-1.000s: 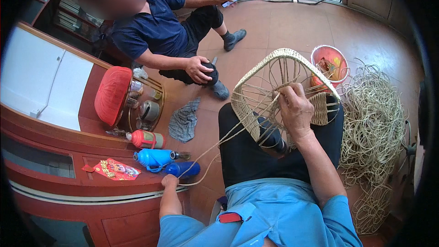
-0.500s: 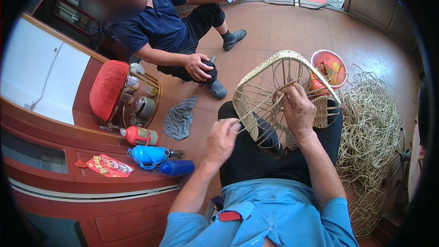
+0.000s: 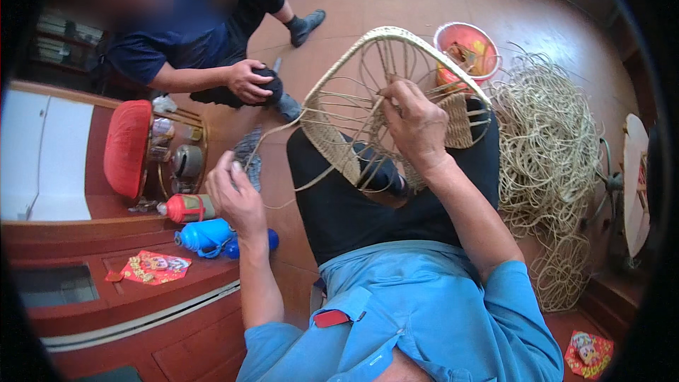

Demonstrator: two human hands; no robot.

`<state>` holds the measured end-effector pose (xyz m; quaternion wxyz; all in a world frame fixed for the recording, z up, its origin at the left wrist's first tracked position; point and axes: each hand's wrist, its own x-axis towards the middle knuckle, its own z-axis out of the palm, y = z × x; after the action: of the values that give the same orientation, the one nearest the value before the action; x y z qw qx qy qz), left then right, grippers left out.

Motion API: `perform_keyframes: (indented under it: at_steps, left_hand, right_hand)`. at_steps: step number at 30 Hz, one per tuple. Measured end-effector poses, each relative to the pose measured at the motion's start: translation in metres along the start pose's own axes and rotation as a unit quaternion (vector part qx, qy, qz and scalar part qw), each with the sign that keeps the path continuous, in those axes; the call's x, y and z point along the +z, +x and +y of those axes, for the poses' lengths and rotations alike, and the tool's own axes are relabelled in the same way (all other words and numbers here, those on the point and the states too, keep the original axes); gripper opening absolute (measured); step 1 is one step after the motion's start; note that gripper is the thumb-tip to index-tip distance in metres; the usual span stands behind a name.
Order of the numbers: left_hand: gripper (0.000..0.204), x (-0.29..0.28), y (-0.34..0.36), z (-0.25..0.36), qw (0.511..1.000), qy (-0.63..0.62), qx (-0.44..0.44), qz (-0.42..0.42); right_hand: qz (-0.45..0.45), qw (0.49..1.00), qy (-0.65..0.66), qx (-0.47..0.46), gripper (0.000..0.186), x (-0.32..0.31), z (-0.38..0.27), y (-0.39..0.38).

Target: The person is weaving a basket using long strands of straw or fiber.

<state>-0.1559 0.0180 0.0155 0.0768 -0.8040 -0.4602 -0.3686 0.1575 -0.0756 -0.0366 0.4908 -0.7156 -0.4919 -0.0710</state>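
Note:
A woven cord seat (image 3: 332, 143), with open radiating strands inside its rounded rim, rests on my lap over my dark trousers (image 3: 325, 219). My right hand (image 3: 417, 124) is closed on cords near the middle of the seat, its fingertips among the strands. My left hand (image 3: 237, 194) is raised left of the seat with fingers curled at a loose pale cord (image 3: 279, 132) that runs from the seat's left side; where the fingertips meet the cord is small to see.
A seated person (image 3: 155, 64) at upper left holds a phone. A large tangled cord heap (image 3: 541, 148) lies right, beside a red bucket (image 3: 467, 42) and a fan (image 3: 612, 182). Left are a red cushion (image 3: 124, 148), flasks (image 3: 201, 237), a cloth (image 3: 251, 141) and a red cabinet (image 3: 141, 325).
My left hand rose from low left toward the seat, then moved out leftward with the cord. My right hand stays at the seat's middle. The whole view has shifted up and left.

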Motion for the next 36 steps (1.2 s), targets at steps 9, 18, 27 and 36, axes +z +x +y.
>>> perform_keyframes:
  at_steps: [9, 18, 27, 36]
  left_hand:
    - [0.035, 0.090, -0.031, 0.151, 0.955, -0.256, 0.087, -0.122]
    - [0.032, 0.121, -0.014, 0.159, 0.971, -0.155, 0.158, -0.092]
    - [0.027, 0.106, 0.009, 0.170, 0.915, -0.298, 0.022, -0.273]
    - [0.022, 0.049, -0.006, 0.190, 0.867, -0.425, 0.140, -0.219]
  right_hand:
    - [-0.024, 1.000, -0.007, -0.006, 0.013, -0.005, 0.000, 0.002]
    - [-0.022, 1.000, -0.012, -0.012, 0.015, -0.003, 0.003, 0.018]
    - [-0.087, 0.996, -0.022, 0.003, 0.029, -0.010, 0.005, 0.027]
    - [-0.092, 0.985, 0.140, 0.043, 0.044, -0.026, 0.020, 0.008]
